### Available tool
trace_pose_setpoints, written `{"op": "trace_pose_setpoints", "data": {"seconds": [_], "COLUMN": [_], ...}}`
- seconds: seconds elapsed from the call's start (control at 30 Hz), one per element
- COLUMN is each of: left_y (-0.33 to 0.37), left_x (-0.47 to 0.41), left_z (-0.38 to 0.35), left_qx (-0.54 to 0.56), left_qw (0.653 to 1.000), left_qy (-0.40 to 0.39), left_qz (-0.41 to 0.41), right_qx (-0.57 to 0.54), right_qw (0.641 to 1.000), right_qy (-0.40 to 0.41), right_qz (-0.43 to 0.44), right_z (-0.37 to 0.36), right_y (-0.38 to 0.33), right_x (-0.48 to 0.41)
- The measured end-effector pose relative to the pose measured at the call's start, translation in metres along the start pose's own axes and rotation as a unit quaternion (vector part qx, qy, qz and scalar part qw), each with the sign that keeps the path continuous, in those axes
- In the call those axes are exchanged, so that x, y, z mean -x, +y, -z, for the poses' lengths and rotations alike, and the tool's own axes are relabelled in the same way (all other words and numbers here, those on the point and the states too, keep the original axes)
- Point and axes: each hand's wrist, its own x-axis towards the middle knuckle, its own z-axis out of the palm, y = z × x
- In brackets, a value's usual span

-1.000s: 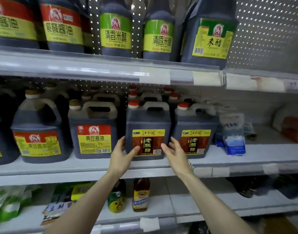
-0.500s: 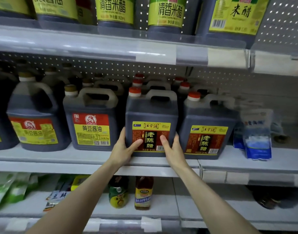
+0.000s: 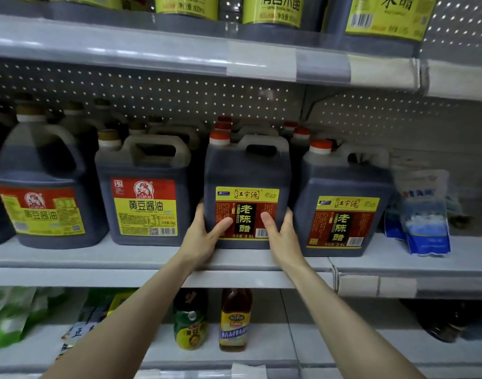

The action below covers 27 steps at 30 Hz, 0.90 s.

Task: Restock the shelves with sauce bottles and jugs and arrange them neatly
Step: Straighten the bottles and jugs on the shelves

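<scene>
Standing leftmost on the middle shelf (image 3: 97,258) are a round soy sauce jug (image 3: 42,192) and a square soy sauce jug (image 3: 144,192). The left hand (image 3: 204,236) grips the vinegar jug (image 3: 246,170) low on its left side, the right hand (image 3: 282,236) low on its right, thumbs on the label; it stands upright at the shelf front. A second vinegar jug (image 3: 343,192) and blue bags (image 3: 423,220) follow.

Middle shelf, front row:
- vinegar jugs: two, the held vinegar jug (image 3: 246,170) and the right vinegar jug (image 3: 343,184)
- red caps (image 3: 219,136): six, in two files of three running far
- soy jugs with red-yellow labels: two, the round soy jug (image 3: 40,170) and the square soy jug (image 3: 144,173); more behind, count unclear
- blue bags (image 3: 425,222), far right: at least two

Lower shelf:
- small bottles: two, green-labelled bottle (image 3: 190,326) and amber bottle (image 3: 235,321)

Hands: two, left hand (image 3: 204,236) and right hand (image 3: 283,236).
</scene>
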Motion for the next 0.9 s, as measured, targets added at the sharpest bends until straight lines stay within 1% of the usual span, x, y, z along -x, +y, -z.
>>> {"op": "trace_pose_setpoints", "data": {"seconds": [0.43,0.9], "left_y": [-0.0049,-0.0004], "left_x": [-0.0032,-0.0013], "left_z": [-0.0041,-0.0037], "left_qx": [0.005,0.015], "left_qw": [1.000,1.000], "left_qy": [0.003,-0.001], "left_qz": [0.002,0.005], "right_qx": [-0.011,0.021], "right_qw": [1.000,1.000], "right_qy": [0.006,0.015], "right_qz": [0.002,0.002], "right_z": [-0.0026,-0.0040], "right_y": [0.0021,0.0047], "right_x": [-0.0017,0.0014]}}
